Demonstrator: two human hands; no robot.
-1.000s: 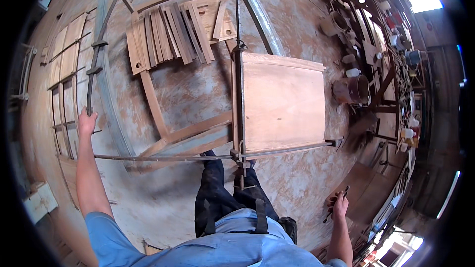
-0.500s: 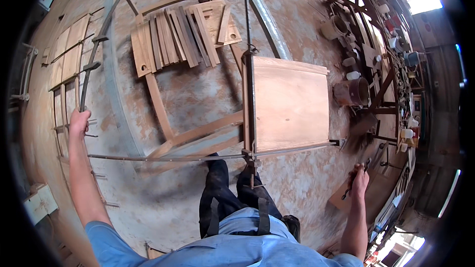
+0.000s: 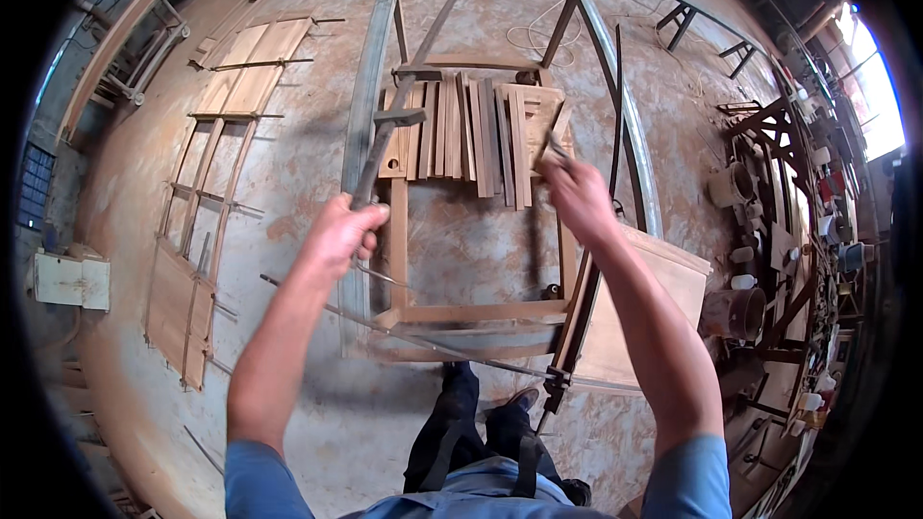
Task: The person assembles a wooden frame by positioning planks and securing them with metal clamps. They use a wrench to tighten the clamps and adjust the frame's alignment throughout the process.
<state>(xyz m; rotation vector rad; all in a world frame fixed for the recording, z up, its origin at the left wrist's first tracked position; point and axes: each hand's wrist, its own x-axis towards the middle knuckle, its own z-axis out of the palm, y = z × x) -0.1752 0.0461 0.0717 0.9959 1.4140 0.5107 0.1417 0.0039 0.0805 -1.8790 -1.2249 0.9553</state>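
My left hand [image 3: 344, 235] is closed around the lower end of a long steel bar clamp [image 3: 374, 156], which slants up and away with two jaws along its bar. In my right hand [image 3: 582, 200] is a dark metal wrench [image 3: 558, 147], its far end partly hidden by the fingers. Beyond both hands, a row of wooden strips [image 3: 466, 130] lies on boards across a frame stand [image 3: 397, 259]. Beneath my right forearm leans a pale wooden panel [image 3: 630, 327], with other bar clamps along its edges, joined near a clamp head [image 3: 556, 383].
On the floor at left lie clamped wooden panels [image 3: 231, 77] with bars sticking out. Buckets [image 3: 735, 315] and cluttered shelving line the right side. A small bench [image 3: 707, 19] stands far right, a white box [image 3: 72, 279] at left.
My view has turned left. My right hand has swung from the far right to the middle with the wrench, near the strips. The left hand still grips its bar clamp.
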